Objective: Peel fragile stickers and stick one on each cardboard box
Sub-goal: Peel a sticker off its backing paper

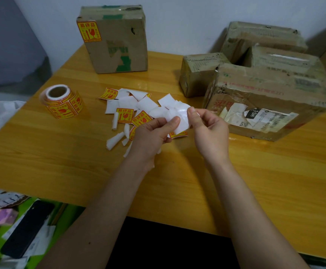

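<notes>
Centrally in the frame, the left hand [152, 133] and right hand [206, 129] both pinch 1 white sticker piece [177, 118] above the wooden table [61, 162]. Loose stickers [131, 109] lie just behind. At upper left stand the sticker roll [62, 101] and a labelled box [115, 38]; 4 unlabelled boxes [265, 94] cluster right.

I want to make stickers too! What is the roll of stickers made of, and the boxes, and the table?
Sticker roll: seems glossy printed paper on white backing, wound round a cardboard-looking core. Stickered cardboard box: brown matte cardboard, scuffed and torn, with shiny clear tape on top. Table: looks like wood or wood-look laminate, with yellow grain lines and a smooth sheen.
</notes>
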